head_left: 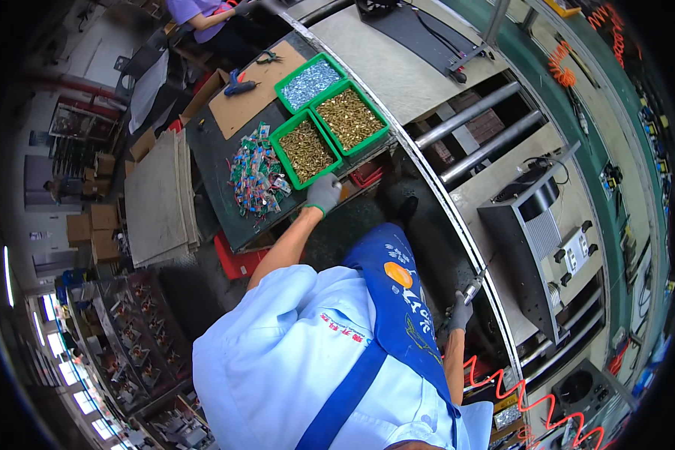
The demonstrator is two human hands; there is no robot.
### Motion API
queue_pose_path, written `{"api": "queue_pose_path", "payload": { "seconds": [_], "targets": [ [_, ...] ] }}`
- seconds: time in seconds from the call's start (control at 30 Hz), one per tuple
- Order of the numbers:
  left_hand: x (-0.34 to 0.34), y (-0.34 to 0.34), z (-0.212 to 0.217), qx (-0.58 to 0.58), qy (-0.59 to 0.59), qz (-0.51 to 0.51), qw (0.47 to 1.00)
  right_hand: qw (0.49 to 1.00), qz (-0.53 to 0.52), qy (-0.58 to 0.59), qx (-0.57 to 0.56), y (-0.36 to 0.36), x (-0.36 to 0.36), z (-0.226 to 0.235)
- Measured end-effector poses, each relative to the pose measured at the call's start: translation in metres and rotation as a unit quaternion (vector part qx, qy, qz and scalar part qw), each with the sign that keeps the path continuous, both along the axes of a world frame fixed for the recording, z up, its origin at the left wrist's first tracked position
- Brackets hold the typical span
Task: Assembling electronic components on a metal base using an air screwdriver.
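My left hand [324, 193], in a grey glove, rests at the front edge of the dark worktable [216, 161], just below a green bin of brass screws [305, 148]. Its fingers are curled, and I cannot tell whether they hold anything. Two more green bins stand behind, one with brass screws [349, 118] and one with silvery screws [310, 81]. My right hand [460, 311], also gloved, grips a slim power screwdriver [472, 287] beside the curved rail of the line. A red coiled hose [517, 390] trails below that hand.
A heap of small colourful parts [255, 176] lies left of the bins. A blue glue gun [238, 85] rests on a cardboard sheet. A black metal chassis [536, 240] sits on the line to the right. Red crates [240, 259] sit under the table. Another person [202, 15] works at the far end.
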State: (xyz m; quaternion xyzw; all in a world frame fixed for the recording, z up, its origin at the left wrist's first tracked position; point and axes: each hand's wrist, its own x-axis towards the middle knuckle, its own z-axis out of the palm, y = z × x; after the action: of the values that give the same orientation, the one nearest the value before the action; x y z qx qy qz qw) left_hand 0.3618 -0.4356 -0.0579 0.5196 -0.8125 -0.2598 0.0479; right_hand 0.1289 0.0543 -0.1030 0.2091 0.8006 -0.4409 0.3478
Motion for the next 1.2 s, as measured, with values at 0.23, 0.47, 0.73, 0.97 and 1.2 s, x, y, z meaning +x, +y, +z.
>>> {"api": "queue_pose_path", "payload": {
  "seconds": [0.23,0.47,0.73,0.97,1.2],
  "targets": [
    [0.018,-0.107,-0.019,-0.017,-0.152,0.039,0.987,1.000,0.020,0.007,0.016,-0.002,0.006,0.006],
    [-0.072,-0.147,-0.037,-0.056,-0.018,-0.148,0.987,0.994,0.032,0.101,-0.001,-0.041,0.023,0.028],
    [-0.130,-0.161,-0.036,-0.036,-0.136,-0.219,0.966,0.999,0.010,0.006,0.043,-0.094,0.022,0.040],
    [-0.116,-0.162,-0.043,-0.056,-0.070,-0.227,0.970,0.998,0.042,0.028,0.022,-0.123,0.024,0.028],
    [-0.122,-0.152,-0.047,-0.078,-0.103,-0.213,0.968,0.983,0.154,0.099,0.015,-0.117,0.004,0.002]
  ]
}}
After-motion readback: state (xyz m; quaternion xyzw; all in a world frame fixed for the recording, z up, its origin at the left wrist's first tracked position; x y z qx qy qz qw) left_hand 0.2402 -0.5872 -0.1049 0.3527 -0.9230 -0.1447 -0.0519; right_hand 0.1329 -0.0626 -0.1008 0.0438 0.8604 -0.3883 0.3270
